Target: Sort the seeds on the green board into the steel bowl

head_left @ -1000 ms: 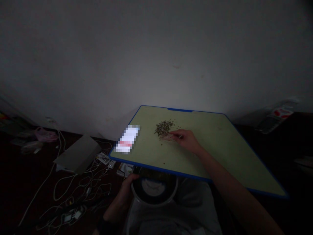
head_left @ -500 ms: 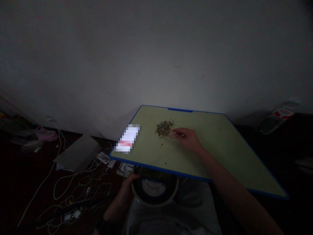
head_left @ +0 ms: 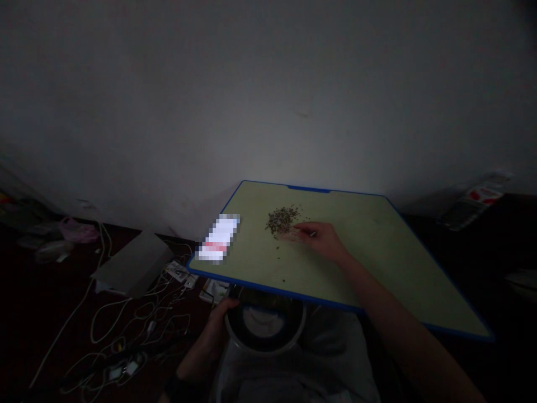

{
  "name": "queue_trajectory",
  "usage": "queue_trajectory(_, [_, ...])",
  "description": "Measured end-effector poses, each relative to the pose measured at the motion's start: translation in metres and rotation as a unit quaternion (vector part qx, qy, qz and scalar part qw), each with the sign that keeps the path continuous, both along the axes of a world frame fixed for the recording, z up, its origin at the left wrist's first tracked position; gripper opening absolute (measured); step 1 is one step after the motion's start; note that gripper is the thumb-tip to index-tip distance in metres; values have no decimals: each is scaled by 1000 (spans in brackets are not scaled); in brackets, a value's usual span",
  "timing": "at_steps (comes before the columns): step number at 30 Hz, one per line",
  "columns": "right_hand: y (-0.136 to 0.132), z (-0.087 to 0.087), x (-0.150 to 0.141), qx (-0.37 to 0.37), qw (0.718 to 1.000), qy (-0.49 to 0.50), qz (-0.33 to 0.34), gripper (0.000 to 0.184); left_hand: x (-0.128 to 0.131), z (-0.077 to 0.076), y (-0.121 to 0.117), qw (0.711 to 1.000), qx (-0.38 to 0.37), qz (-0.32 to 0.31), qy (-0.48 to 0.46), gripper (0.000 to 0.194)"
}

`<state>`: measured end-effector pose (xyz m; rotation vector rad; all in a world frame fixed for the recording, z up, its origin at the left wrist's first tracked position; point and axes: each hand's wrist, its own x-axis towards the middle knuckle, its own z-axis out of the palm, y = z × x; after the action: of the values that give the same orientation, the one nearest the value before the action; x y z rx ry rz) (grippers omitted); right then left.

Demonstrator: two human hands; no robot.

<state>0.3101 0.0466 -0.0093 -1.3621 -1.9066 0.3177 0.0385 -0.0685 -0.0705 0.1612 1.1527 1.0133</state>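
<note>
A heap of small dark grains [head_left: 280,219], like seeds or peppercorns, lies on the pale green tabletop with blue edging [head_left: 361,235]. My right hand [head_left: 321,239] is closed, its thumb and fingers pinching a pale, see-through flat piece [head_left: 289,235] at the heap's near side; its exact kind is too dim to tell. A few loose grains lie between the heap and the front edge. Below that edge, my left hand [head_left: 218,319] grips the left rim of a round bowl [head_left: 266,338], dark inside with a light patch at its bottom. The bowl rests at my lap, partly under the tabletop.
A lit phone [head_left: 218,239], blurred out, lies at the tabletop's left edge. A grey box [head_left: 133,263], tangled white cables [head_left: 138,319] and a pink plastic bag [head_left: 79,230] are on the floor at left. A red-and-white package [head_left: 482,195] lies at right. The wall stands behind.
My right hand and the see-through piece have shifted slightly right, then a little back toward me. Another loose grain now lies nearer the front edge. My left hand and the bowl stay put.
</note>
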Motion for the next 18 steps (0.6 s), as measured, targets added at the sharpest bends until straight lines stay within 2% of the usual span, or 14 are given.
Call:
queue_trajectory(3, [1,-2,0,-2,1000,5,4,23,-1,0,0,1000,14,-24,4,9])
queue_trajectory(7, [2,-4,1,0,1000,17,-2,24,-2,0,0,999,26,-17,35,9])
queue_trajectory(18, [-2,0,-5,-8,1000,17,20,22,-4,2,0,999,15,-36,16,9])
